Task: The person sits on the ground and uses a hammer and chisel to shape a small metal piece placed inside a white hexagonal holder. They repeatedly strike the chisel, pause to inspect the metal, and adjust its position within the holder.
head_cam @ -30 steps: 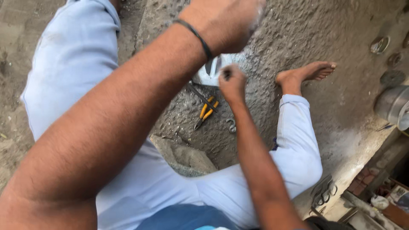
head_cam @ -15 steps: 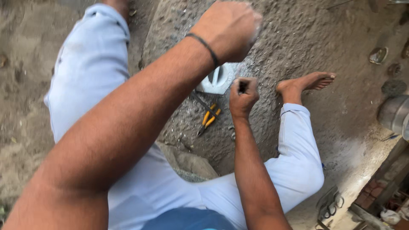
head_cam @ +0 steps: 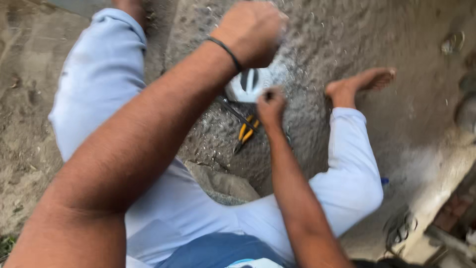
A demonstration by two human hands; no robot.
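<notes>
Hands: two. The left hand (head_cam: 253, 32) is making a tight fist, raised up at 12 o'clock; I cannot tell what is inside its grip.
Right hand: the right hand (head_cam: 271, 105) is closing its grip around a thin dark tool (head_cam: 268, 95), standing on end just past the middle.
White things: one. A white round piece (head_cam: 248, 83) with two dark slots is lying on the ground, touching the right hand at its 10 o'clock side.
Pliers: one pair. The orange-handled pliers (head_cam: 245, 133) are lying at 7 o'clock from the right hand.
Wristbands: one black band (head_cam: 225, 49) is sitting on the left wrist.
Feet: one bare foot (head_cam: 362, 82) is resting at 2 o'clock.
Change: the left fist is staying high, as before. The right hand is staying on the tool. Everything is looking more blurry now.
</notes>
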